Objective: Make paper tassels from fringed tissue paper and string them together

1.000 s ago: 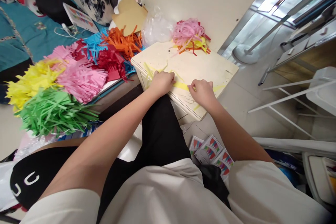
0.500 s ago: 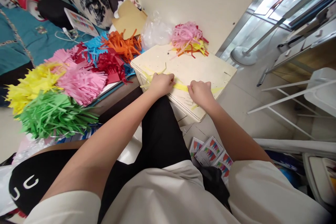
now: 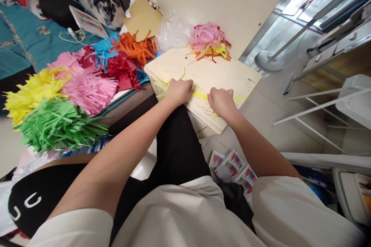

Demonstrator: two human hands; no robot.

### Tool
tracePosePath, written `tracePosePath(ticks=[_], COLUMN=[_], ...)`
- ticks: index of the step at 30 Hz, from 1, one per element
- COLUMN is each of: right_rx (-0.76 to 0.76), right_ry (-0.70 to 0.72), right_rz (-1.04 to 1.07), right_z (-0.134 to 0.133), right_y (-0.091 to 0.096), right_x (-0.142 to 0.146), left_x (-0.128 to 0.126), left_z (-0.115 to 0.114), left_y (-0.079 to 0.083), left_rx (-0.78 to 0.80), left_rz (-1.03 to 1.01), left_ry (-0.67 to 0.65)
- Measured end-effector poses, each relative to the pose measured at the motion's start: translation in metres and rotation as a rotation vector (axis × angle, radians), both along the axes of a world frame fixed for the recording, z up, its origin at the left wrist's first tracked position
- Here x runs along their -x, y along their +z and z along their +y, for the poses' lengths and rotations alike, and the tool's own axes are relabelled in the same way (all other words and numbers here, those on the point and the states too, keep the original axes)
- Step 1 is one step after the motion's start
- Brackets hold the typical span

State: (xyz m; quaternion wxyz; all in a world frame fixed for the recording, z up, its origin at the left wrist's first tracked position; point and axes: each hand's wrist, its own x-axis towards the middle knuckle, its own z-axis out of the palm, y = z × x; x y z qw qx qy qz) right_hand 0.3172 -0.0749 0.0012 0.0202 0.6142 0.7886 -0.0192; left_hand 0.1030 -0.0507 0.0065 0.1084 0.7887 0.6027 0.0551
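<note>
A yellow tissue paper tassel (image 3: 199, 95) is stretched between my two hands, just above the cream tabletop (image 3: 226, 73). My left hand (image 3: 179, 92) is closed around its left part, and loose yellow strips fan out beyond that hand. The middle of the tassel is twisted into a narrow band. My right hand (image 3: 222, 102) is closed around the other part, with yellow strips showing past it on the right. The fingers of both hands hide the parts they grip.
Pink, orange and yellow tassels (image 3: 208, 40) lie at the table's back edge beside a clear plastic bag (image 3: 173, 32). On the left are piles of green (image 3: 58, 125), yellow (image 3: 34, 90), pink (image 3: 89, 88) and red fringed paper (image 3: 121, 71). Printed packets (image 3: 232, 166) lie on the floor.
Both hands keep their hold on the yellow tassel and have barely moved. The view has shifted very slightly.
</note>
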Motion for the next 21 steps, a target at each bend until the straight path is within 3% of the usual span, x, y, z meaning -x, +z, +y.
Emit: tracePosePath(ticks=[7, 10, 14, 18, 21], right_rx=[0.058, 0.055, 0.002, -0.030, -0.024], right_ry=[-0.013, -0.012, 0.007, 0.021, 0.004], right_rz=[-0.041, -0.051, -0.035, -0.008, 0.009], right_z=[0.000, -0.001, -0.002, 0.000, 0.006], right_y=[0.008, 0.008, 0.002, -0.003, -0.005], right_x=[0.004, 0.004, 0.002, 0.000, -0.004], left_x=[0.003, 0.002, -0.012, -0.029, -0.030], left_z=[0.000, -0.008, -0.037, -0.072, -0.082], left_y=[0.002, 0.008, 0.009, -0.004, -0.011], left_rx=[-0.026, -0.122, -0.212, -0.111, -0.047], left_rz=[0.049, 0.051, 0.043, 0.045, 0.079], left_ry=[-0.007, -0.019, -0.150, -0.309, -0.300])
